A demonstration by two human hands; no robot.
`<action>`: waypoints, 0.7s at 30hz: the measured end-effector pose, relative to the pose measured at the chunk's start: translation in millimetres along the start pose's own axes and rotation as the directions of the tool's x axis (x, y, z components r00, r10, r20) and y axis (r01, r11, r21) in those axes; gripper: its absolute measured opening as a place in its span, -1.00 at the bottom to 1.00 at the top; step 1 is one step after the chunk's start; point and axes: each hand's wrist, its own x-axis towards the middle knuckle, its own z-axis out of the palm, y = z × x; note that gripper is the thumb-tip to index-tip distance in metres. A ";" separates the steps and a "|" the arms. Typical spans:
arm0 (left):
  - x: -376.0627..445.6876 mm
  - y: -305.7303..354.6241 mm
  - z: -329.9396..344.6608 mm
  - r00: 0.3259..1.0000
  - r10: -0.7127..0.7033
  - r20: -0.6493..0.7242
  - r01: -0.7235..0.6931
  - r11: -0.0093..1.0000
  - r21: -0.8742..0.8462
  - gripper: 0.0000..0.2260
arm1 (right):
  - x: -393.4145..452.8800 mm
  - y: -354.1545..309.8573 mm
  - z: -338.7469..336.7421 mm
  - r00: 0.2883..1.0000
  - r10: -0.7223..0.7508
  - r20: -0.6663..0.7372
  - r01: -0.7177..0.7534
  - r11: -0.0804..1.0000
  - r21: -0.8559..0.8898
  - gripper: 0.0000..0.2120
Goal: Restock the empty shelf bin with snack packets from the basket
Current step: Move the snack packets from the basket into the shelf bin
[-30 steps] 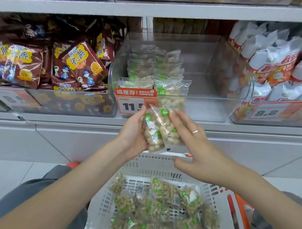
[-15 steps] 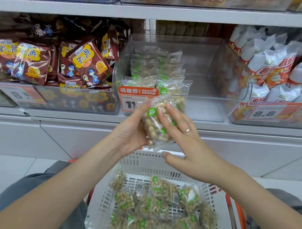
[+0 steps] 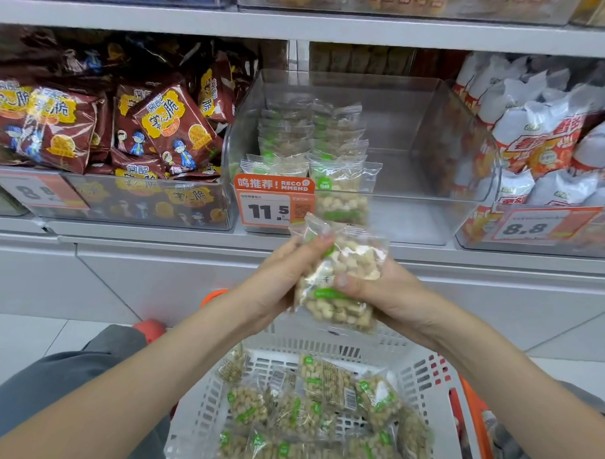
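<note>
Left hand (image 3: 285, 280): grips the left side of the held packets (image 3: 340, 278), thumb on top near the upper edge.
Right hand (image 3: 391, 294): wraps the right side of the same packets, thumb across their front.
Held packets: clear, green-labelled, raised above the basket (image 3: 423, 377), just below the bin's front.
Bin (image 3: 417, 130): clear; two rows of the same packets stand at its left, right side bare.
Basket: white, holds more packets.
Price tag (image 3: 274, 202): orange, on the bin front, reads 11.5.
</note>
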 end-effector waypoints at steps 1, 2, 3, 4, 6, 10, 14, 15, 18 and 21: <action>0.4 1.5 -1.0 1.000 -0.013 -0.002 0.013 1.000 -0.008 -0.38 | 0.5 0.9 1.9 1.000 -0.010 -0.023 0.009 0.999 -0.031 -0.04; 1.1 2.8 -2.2 1.000 -0.015 0.013 0.016 0.999 -0.045 -0.35 | 2.1 2.0 0.7 0.997 -0.023 -0.070 0.019 0.998 -0.064 -0.05; 1.2 4.8 -2.7 1.000 -0.018 0.020 0.019 0.996 -0.084 -0.29 | 2.1 -0.7 1.7 0.991 -0.035 -0.131 0.024 0.996 -0.085 -0.08; 1.3 6.6 -3.0 0.999 -0.020 0.028 0.022 0.995 -0.102 -0.18 | 3.4 -0.6 0.0 0.983 -0.050 -0.178 0.034 0.995 -0.093 -0.12; 0.8 7.1 -3.6 0.998 -0.020 0.055 0.018 0.999 0.026 0.02 | 5.3 0.1 -1.5 0.966 -0.060 -0.251 0.040 0.996 -0.083 -0.14; -0.2 2.8 -2.4 0.995 -0.053 0.085 0.025 0.952 0.307 -0.24 | 6.0 2.3 -1.0 0.945 -0.094 -0.313 0.042 0.985 -0.168 -0.27; -0.4 -3.1 -2.6 0.992 -0.074 0.104 0.042 0.959 0.281 -0.28 | 3.2 2.1 -1.6 0.951 -0.100 -0.294 0.038 0.977 -0.208 -0.29; 0.5 -5.0 -3.4 0.991 -0.069 0.113 0.036 0.962 0.271 -0.26 | 2.2 1.5 -1.2 0.955 -0.105 -0.278 0.042 0.974 -0.223 -0.27; 4.1 -10.6 -5.4 0.986 -0.088 0.141 0.050 0.965 0.257 -0.04 | -1.3 0.1 1.1 0.955 -0.140 -0.262 0.094 0.979 -0.181 -0.32; 6.2 -15.6 -5.0 0.984 -0.100 0.149 0.063 0.970 0.235 0.04 | -3.7 -6.0 4.2 0.947 -0.191 -0.258 0.154 0.976 -0.155 -0.41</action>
